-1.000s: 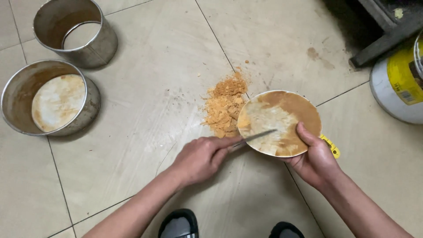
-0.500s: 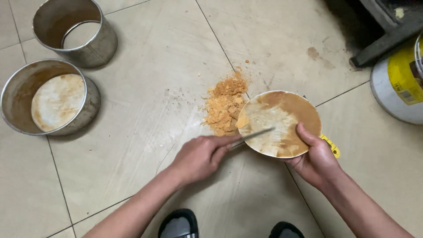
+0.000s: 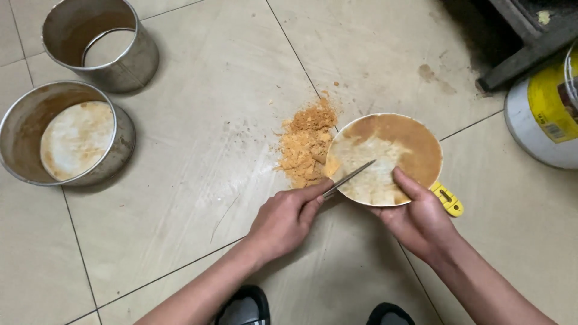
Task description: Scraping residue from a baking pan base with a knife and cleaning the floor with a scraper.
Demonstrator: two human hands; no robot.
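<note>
Two metal rings sit on the tiled floor, well left of the work. Round disc, crusted brown, is tilted over a powder pile; right hand has its fingers clamped on the near edge. Left hand, fingers closed on a blade, lays its long axis up-right across the disc face.

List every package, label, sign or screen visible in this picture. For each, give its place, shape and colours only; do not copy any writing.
Container with label: at the right edge on the tiled floor, cut off by the frame; a round, white-bodied tub or can bearing a yellow label with a small white printed patch and a dark area.
No signs or screens are in view.
</note>
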